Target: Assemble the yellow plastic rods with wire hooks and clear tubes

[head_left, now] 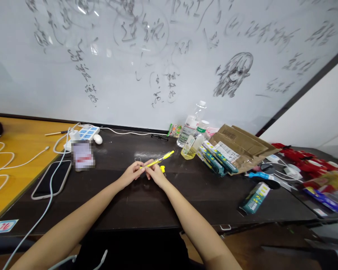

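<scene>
A slim yellow pen (169, 155), with a paler section partway along it, slants up to the right above the dark table. My left hand (132, 173) is closed, its fingertips pinching the pen's lower left end. Beside it my right hand (155, 174) also has its fingers closed on the pen's lower part, the fingertips of both hands nearly meeting. A small yellow piece (163, 169) shows at the right hand's knuckles; I cannot tell whether it is part of the pen or separate.
Left lie a phone (52, 180), a power strip (87, 134) and white cables. Right stand two bottles (189, 127), (192, 144) beside green boxes (218, 159) and a cardboard parcel (239, 144). Another green box (254, 198) lies nearer. Glasses (159, 137) rest by the whiteboard (115, 75).
</scene>
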`<action>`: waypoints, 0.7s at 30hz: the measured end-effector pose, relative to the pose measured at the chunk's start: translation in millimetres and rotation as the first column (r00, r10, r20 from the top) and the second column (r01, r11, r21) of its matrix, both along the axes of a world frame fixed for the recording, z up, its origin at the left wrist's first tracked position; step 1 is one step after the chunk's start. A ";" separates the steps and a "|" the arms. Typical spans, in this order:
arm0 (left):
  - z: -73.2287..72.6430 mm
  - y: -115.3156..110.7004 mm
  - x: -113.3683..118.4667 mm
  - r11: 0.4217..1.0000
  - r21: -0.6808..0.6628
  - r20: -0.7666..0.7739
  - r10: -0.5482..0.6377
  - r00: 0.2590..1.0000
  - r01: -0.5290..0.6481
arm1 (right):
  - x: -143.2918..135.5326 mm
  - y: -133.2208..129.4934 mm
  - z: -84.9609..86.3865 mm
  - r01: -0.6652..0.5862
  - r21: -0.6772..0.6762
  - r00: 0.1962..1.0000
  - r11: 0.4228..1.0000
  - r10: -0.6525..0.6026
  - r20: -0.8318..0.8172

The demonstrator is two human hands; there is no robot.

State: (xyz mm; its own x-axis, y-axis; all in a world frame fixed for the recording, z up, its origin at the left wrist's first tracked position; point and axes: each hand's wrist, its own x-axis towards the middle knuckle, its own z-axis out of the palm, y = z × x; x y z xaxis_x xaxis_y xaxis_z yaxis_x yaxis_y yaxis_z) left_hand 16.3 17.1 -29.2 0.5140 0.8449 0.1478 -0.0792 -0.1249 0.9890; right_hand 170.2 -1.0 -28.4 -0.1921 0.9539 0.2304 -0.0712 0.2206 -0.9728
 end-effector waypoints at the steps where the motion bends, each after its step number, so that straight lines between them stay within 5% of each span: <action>1: -0.3 1.2 -0.3 1.000 0.009 0.000 0.005 1.000 -0.005 | -0.5 -0.3 0.1 -0.024 -0.007 1.000 1.000 0.024 -0.016; 8: -4.7 7.4 -0.6 1.000 0.016 0.005 -0.007 1.000 0.007 | -4.6 -1.3 -2.7 -0.118 -0.010 0.992 0.993 0.117 -0.042; 12: -3.7 9.7 -2.4 1.000 0.009 0.023 0.029 0.999 -0.030 | 4.5 -2.8 4.1 0.046 0.074 0.970 0.996 -0.063 0.235; 14: -2.3 12.3 -5.8 0.995 -0.003 0.044 0.095 0.995 -0.095 | 16.8 -5.5 14.9 0.221 0.213 0.830 0.952 -0.299 0.472; 16: -2.1 16.1 -10.1 0.985 -0.012 0.068 0.171 0.983 -0.171 | 32.5 -9.5 27.1 0.356 0.324 0.588 0.876 -0.480 0.651; 18: -4.1 20.6 -13.9 0.973 -0.012 0.079 0.232 0.970 -0.232 | 48.4 -13.8 36.0 0.416 0.323 0.407 0.850 -0.492 0.770; 21: -10.1 26.1 -16.8 0.959 0.018 0.041 0.283 0.958 -0.284 | 65.4 -19.2 38.2 0.402 0.229 0.287 0.886 -0.360 0.888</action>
